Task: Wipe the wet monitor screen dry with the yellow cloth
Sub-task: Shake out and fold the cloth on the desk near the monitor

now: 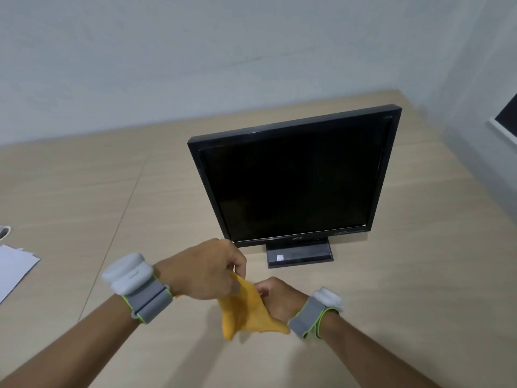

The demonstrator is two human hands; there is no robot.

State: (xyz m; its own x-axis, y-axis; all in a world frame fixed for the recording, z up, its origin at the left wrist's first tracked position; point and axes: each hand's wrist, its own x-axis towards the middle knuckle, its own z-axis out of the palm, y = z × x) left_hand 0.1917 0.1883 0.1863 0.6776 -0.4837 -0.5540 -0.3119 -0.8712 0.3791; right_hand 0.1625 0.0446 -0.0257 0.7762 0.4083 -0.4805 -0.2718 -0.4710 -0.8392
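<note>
A black monitor [293, 180] stands upright on its base on the wooden table, its dark screen facing me; I cannot make out any wetness on it. In front of its base, both hands hold the yellow cloth [246, 312] just above the table. My left hand [204, 270] pinches the cloth's upper edge with curled fingers. My right hand [279, 298] grips its right side, and the cloth's lower corners hang down between the wrists. Part of the cloth is hidden under my left hand.
The light wooden table [405, 275] reaches to a grey wall behind the monitor. White paper sheets [14, 270] lie at the left edge, with a small grey object [4, 232] beyond them. A dark framed panel [507, 119] shows at the far right.
</note>
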